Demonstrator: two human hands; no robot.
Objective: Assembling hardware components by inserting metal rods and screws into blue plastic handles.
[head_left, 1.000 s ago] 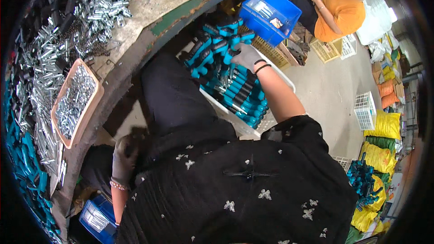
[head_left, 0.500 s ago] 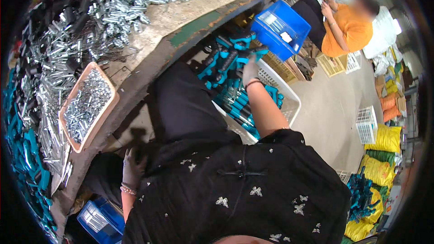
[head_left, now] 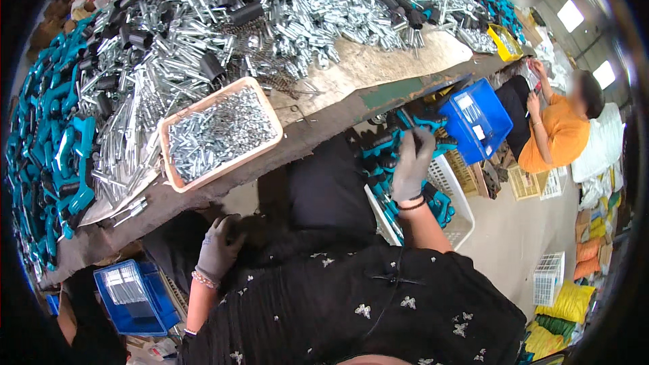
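My right hand (head_left: pixel 412 167), in a pale grey glove, is over the white plastic basket (head_left: pixel 462 224). Its bent fingers and thumb stand apart, with nothing visible between them. Teal and black tool-like parts (head_left: pixel 441 208) fill the basket and rise above its far end, close to my fingertips. My left hand (head_left: pixel 220 250), gloved too, hovers beside my lap below the workbench edge, holding nothing I can see; its fingers are loosely bent and apart. On the bench edge between the hands and the heaps sits a pale pink tray (head_left: pixel 276 136) of small metal parts.
Silver metal pieces (head_left: pixel 304 34), black sleeves (head_left: pixel 247 13) and teal housings (head_left: pixel 74 162) cover the bench. Blue bins stand at far right (head_left: pixel 476 122) and lower left (head_left: pixel 132 297). A person in orange (head_left: pixel 558 135) sits beyond. Yellow sacks (head_left: pixel 566 303) lie at right.
The view has turned, so the bench fills more of it. My right hand has drawn back from a teal part at the basket's far end. My left hand stays near my lap.
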